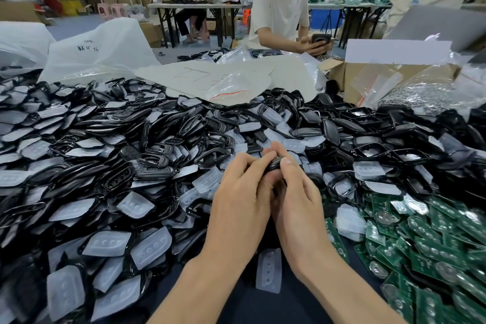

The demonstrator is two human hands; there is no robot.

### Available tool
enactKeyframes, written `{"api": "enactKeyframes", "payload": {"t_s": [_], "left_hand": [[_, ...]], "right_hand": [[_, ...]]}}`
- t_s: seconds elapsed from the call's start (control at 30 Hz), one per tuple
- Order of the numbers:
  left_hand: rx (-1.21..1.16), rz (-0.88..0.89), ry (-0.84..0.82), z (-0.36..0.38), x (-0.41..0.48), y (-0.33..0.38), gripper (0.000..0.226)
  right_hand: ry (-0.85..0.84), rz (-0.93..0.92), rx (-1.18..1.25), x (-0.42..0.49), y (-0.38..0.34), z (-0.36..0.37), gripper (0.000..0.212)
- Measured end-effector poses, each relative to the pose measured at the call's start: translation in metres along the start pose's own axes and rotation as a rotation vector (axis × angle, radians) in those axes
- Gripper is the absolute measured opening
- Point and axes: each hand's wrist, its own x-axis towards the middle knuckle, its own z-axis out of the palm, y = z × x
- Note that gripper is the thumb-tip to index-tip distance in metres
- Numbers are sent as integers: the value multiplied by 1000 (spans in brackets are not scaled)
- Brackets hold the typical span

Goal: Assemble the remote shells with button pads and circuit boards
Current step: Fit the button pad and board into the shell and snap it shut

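Your left hand (240,192) and your right hand (294,192) meet at the middle of the table, fingers curled inward and pressed close together around a small black plastic remote shell (274,163); your left fingertips (267,156) clamp its upper edge while your right thumb (288,163) presses on its near side; most of the shell is hidden between your palms, so you cannot tell from here whether a pad or board already sits inside it; the shell is held just above the heap, not resting on it

To your left and ahead spreads a deep heap of black glossy plastic shell frames (105,144), mixed through with translucent white rubber button pads (105,243); one loose translucent button pad with a row of round dimples (268,271) lies alone on the dark surface between your forearms; to your right lies a pile of green rectangular circuit boards with round silver battery contacts (434,258), a few button pads lying on its near edge

Beyond the heap lie a pale flat sheet with red marks (210,76) and clear plastic bags (100,50); an open brown cardboard box (368,79) stands at the far right; across the table a seated person in a cream shirt (278,8) holds a dark object in both hands
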Motion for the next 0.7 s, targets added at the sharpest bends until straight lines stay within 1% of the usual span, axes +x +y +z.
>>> {"api": "enactKeyframes", "payload": {"t_s": [0.1, 0.17, 0.27, 0.37, 0.47, 0.7], "left_hand": [[35, 29, -154, -4, 1, -3, 45], [50, 32, -189, -7, 2, -4, 45], [42, 36, -177, -9, 0, -4, 48], [26, 28, -122, -10, -1, -6, 41], [33, 12, -53, -7, 1, -5, 41], [78, 32, 8, -7, 0, 1, 38]], "right_hand": [[-23, -22, -82, 1, 0, -5, 39], [-49, -68, -171, 1, 1, -6, 35], [-79, -93, -263, -1, -1, -5, 33], [-79, -134, -298, -2, -1, -2, 33], [-56, -171, -295, -4, 1, 0, 33], [-25, -181, -248, -4, 5, 2, 37]]}}
